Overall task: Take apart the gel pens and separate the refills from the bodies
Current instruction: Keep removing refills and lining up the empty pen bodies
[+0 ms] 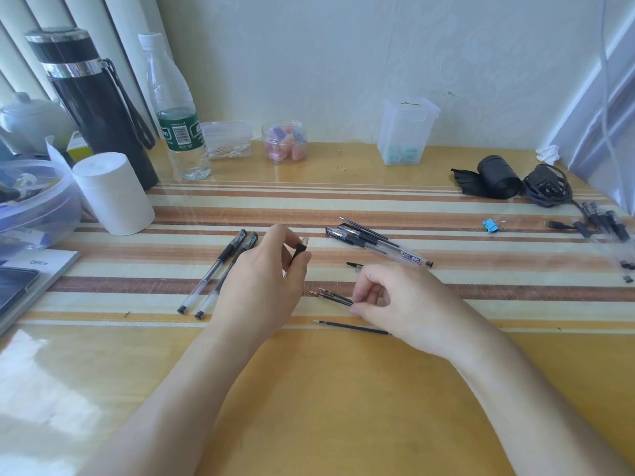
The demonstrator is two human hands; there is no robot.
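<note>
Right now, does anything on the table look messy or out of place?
Only a small thing: one refill lies alone and slanted, apart from the bunch of refills that the right hand pinches. It belongs with them.

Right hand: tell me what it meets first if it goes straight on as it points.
Likely the left hand, holding a pen tip, just beyond the refills that the right hand pinches; heights unclear.

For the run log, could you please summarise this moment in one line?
left hand: grips pen body | right hand: pinches refills on table | loose refill nearby | two pens left | pen pile behind
</note>
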